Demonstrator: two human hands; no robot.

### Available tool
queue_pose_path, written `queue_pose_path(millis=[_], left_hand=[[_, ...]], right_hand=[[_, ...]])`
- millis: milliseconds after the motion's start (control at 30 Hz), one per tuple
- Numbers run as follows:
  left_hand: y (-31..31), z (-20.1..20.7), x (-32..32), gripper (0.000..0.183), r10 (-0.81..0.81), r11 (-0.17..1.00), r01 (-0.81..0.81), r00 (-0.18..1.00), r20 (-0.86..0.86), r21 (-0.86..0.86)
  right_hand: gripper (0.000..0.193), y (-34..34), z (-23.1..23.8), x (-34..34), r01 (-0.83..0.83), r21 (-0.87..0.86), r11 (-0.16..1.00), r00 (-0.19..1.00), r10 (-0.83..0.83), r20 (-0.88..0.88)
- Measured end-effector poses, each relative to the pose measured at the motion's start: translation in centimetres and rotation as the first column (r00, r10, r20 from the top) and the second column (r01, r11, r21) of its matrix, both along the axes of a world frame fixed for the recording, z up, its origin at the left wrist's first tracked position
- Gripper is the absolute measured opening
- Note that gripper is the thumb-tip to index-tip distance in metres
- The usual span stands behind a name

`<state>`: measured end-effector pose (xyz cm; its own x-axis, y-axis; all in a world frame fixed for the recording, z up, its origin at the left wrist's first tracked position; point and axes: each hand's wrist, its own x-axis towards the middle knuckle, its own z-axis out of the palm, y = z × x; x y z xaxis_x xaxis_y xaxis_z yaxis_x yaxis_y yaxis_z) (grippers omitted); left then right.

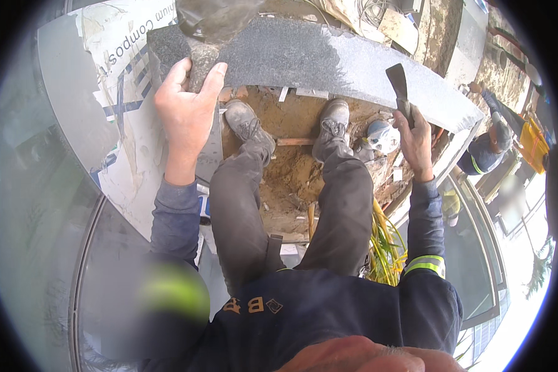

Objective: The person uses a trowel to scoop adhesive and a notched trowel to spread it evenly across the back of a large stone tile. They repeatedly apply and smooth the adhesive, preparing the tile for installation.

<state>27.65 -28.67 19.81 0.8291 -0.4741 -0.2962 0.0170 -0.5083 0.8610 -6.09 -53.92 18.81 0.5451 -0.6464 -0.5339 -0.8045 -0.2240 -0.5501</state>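
My left hand (pixel 185 111) is raised at the left end of a long grey stone slab (pixel 378 74). Thumb and fingers close round a rough grey lump (pixel 203 60); whether it is a sponge or a wad of cloth I cannot tell. Beyond it, a dark, shiny plastic bag or container (pixel 220 18) rests at the slab's far edge. The slab's left part looks dark and wet, its right part pale and dry. Over on the right, my right hand (pixel 417 144) grips a putty knife (pixel 397 85) with its dark, flared blade pointing up.
My shoes (pixel 249 124) stand in sandy soil (pixel 291 180) behind the slab. A white printed panel (pixel 99 80) lies left. A white and blue bag (pixel 383 136) and yellow-green leaves (pixel 385 245) are near my right leg. Another person (pixel 487 149) works at far right.
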Motion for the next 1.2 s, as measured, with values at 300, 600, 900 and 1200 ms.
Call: queue_pose_path(millis=[300, 600, 900, 1200], left_hand=[[4.3, 4.2, -6.2, 0.018, 0.341, 0.940, -0.339, 0.926, -0.164, 0.043], [-2.0, 5.6, -13.3, 0.015, 0.551, 0.820, -0.566, 0.821, -0.151, -0.085], [-5.2, -1.8, -19.7, 0.017, 0.593, 0.782, -0.612, 0.789, -0.162, -0.121], [-6.1, -7.8, -17.4, 0.018, 0.667, 0.703, -0.698, 0.713, -0.217, -0.135]], right_hand=[[0.027, 6.8, 7.4, -7.3, 0.176, 0.178, 0.968, 0.984, -0.172, -0.040], [0.029, 0.3, 5.7, -11.2, 0.029, 0.171, 0.985, 0.999, -0.036, 0.036], [0.031, -9.4, 2.4, -9.2, -0.323, -0.025, 0.946, 0.938, 0.324, 0.123], [0.036, -15.0, -6.5, 1.9, -0.646, -0.192, 0.739, 0.741, 0.667, 0.075]])
